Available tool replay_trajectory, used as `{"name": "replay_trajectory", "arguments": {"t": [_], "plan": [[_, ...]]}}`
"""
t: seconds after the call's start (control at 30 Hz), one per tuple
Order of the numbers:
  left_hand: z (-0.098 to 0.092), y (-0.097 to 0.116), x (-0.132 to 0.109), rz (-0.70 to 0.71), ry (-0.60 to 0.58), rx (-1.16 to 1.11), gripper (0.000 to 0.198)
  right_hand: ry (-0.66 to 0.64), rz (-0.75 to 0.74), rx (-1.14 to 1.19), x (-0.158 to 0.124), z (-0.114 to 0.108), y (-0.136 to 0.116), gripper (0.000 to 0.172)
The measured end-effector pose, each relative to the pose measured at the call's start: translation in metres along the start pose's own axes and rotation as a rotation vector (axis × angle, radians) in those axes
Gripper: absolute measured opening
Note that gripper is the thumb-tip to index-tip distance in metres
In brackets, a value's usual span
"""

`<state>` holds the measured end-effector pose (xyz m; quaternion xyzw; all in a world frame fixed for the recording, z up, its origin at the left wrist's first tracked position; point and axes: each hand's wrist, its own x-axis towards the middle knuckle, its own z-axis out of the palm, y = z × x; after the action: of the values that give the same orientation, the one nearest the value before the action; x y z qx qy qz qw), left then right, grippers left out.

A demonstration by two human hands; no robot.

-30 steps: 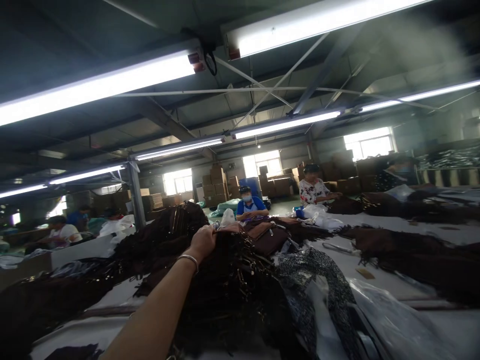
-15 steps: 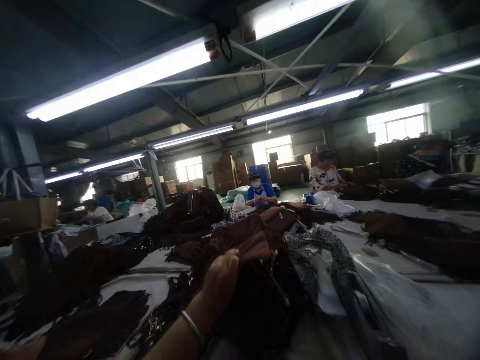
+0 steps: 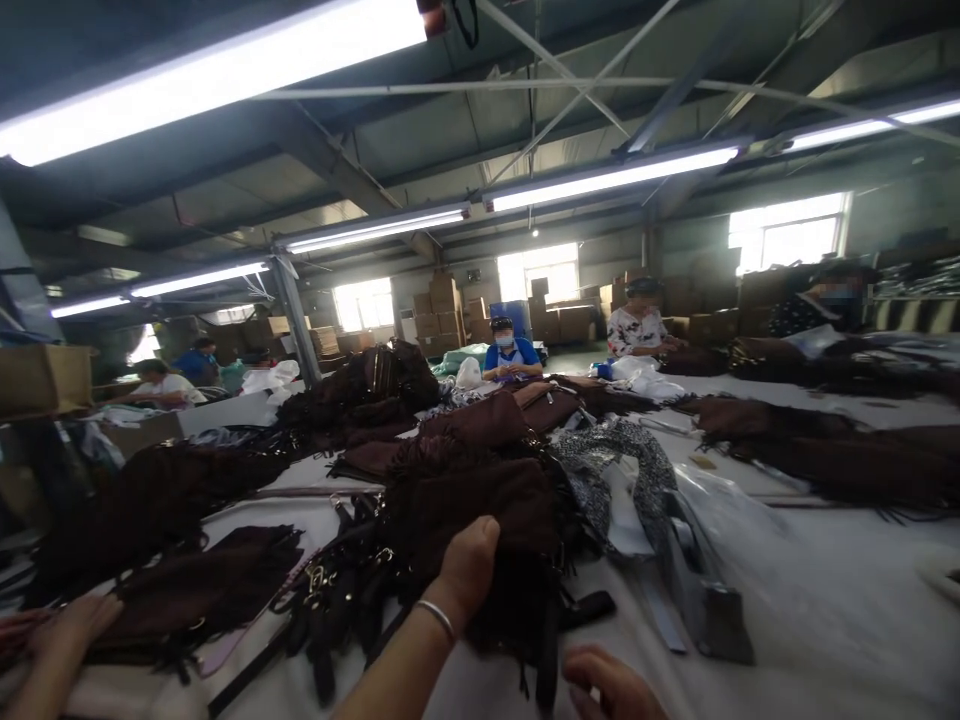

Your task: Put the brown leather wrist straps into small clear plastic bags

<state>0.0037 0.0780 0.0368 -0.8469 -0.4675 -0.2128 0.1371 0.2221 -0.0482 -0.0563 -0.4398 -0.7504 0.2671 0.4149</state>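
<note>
My left hand (image 3: 466, 570), with a silver bangle at the wrist, is closed on the edge of a dark brown fringed bag (image 3: 469, 505). The bag lies in front of me, a black strap hanging from its near side. Low in the view, my right hand (image 3: 611, 685) is partly cut off by the frame edge. Its fingers are curled but apart, holding nothing, just right of the strap. Left of the bag is a heap of black straps with gold-coloured clasps (image 3: 319, 580). A grey tape dispenser (image 3: 709, 590) stands to the right.
At far left a co-worker's hand (image 3: 86, 615) rests by another brown bag (image 3: 202, 585). More brown bags (image 3: 382, 385) are piled behind. Clear plastic sheeting (image 3: 757, 540) and a speckled grey piece (image 3: 652, 465) lie to the right. Several people sit across the table.
The view has tipped downward. The bag in my left hand has come down flatter, and its reddish raised part no longer shows. My right hand has come into view at the bottom.
</note>
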Motion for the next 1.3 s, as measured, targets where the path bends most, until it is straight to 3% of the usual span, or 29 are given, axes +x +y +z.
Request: {"name": "replay_trajectory", "arguments": {"t": [0.2, 0.33, 0.47, 0.57, 0.63, 0.77, 0.9, 1.0, 1.1, 1.17, 1.23, 1.27, 1.3], "plan": [[-0.051, 0.011, -0.012, 0.027, 0.085, -0.08, 0.033, 0.279, 0.251, 0.075, 0.013, -0.03, -0.029, 0.028], [-0.062, 0.02, -0.022, 0.077, 0.185, -0.106, 0.032, 0.296, 0.333, 0.16, 0.032, -0.024, -0.036, 0.044], [-0.053, 0.021, -0.028, 0.07, 0.234, -0.133, 0.031, 0.206, 0.465, 0.615, 0.044, -0.007, -0.045, 0.06], [-0.044, 0.012, -0.031, 0.07, 0.279, -0.172, 0.03, 0.094, 0.509, 0.982, 0.04, -0.003, -0.05, 0.055], [-0.036, 0.001, -0.034, 0.072, 0.291, -0.182, 0.03, 0.043, 0.548, 1.104, 0.031, -0.007, -0.048, 0.052], [-0.008, -0.02, -0.047, 0.114, 0.246, -0.135, 0.031, -0.032, 0.637, 1.068, 0.004, -0.029, -0.028, 0.051], [0.0, -0.012, -0.06, 0.126, -0.025, -0.072, 0.036, -0.075, 0.839, 0.798, -0.022, -0.048, -0.021, 0.029], [-0.02, 0.02, -0.061, 0.016, -0.156, -0.104, 0.033, -0.155, 0.918, 0.711, -0.036, -0.053, -0.032, 0.031], [-0.034, 0.068, -0.06, -0.16, -0.164, -0.449, 0.012, -0.156, 0.923, 0.693, -0.043, -0.047, -0.037, 0.028], [-0.025, 0.102, -0.062, -0.444, -0.3, -0.844, 0.02, -0.11, 0.896, 0.72, -0.044, -0.037, -0.031, 0.023], [-0.005, 0.132, -0.065, -0.845, -0.576, -1.364, 0.034, -0.103, 0.853, 0.755, -0.043, -0.025, -0.021, 0.018], [0.008, 0.143, -0.066, -1.037, -0.61, -1.581, 0.039, -0.121, 0.823, 0.769, -0.042, -0.019, -0.016, 0.015], [0.02, 0.151, -0.066, -1.196, -0.563, -1.748, 0.038, -0.15, 0.791, 0.766, -0.042, -0.014, -0.011, 0.012]]}}
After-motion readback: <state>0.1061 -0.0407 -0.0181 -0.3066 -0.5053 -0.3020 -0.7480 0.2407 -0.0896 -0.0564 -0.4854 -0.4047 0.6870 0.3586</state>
